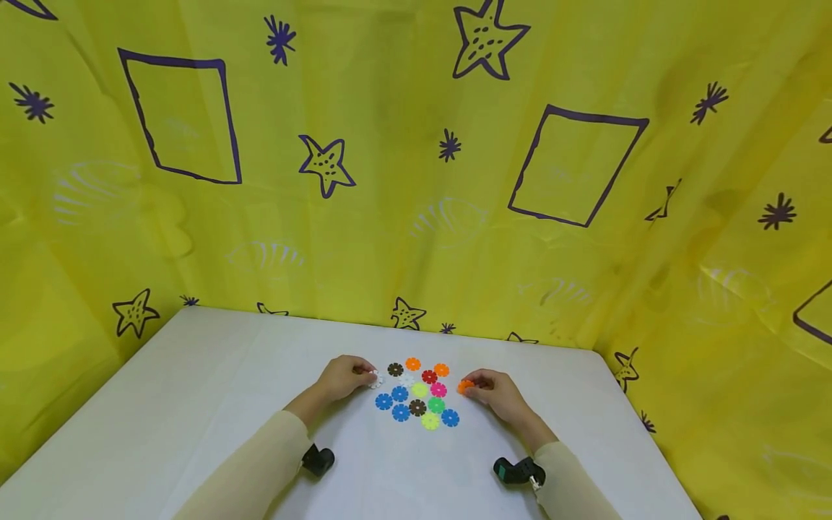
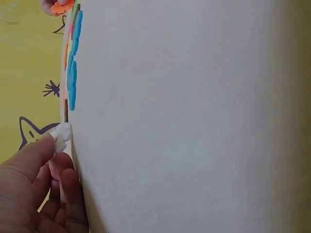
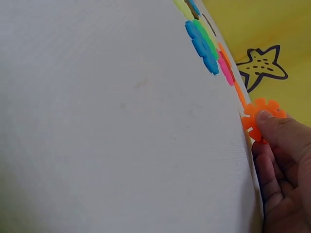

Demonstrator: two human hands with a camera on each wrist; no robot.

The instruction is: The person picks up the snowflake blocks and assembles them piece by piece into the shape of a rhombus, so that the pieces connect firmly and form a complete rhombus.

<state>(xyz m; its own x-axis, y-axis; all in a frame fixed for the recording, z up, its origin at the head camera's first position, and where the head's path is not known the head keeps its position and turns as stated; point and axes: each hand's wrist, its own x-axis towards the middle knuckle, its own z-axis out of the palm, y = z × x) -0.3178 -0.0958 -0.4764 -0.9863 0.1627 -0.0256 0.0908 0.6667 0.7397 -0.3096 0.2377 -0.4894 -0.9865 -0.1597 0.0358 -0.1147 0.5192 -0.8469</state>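
Now: two discs held beside the cluster

Left hand (image 1: 342, 377), grip pinched on a white disc (image 2: 61, 135) at the left edge of the disc cluster (image 1: 417, 393). Right hand (image 1: 497, 393), grip pinched on an orange disc (image 3: 261, 119) at the cluster's right edge. Cluster lies mid-worktop (image 1: 195, 404), before a yellow cloth (image 1: 390, 180).

I see two forearms in long sleeves, pale cream/beige, plain knit-like fabric, no print. Left sleeve (image 1: 260, 462) cuff ends at wrist; right sleeve (image 1: 572, 480) same. Left hand (image 1: 342, 377) bare, no rings or glove visible. Right hand (image 1: 497, 393) bare too. Small black camera unit (image 1: 318, 459) strapped under left wrist. Right wrist unit (image 1: 518, 471) black with teal-green end, small metal bit near cuff. In wrist views I see only bare fingers, short nails.
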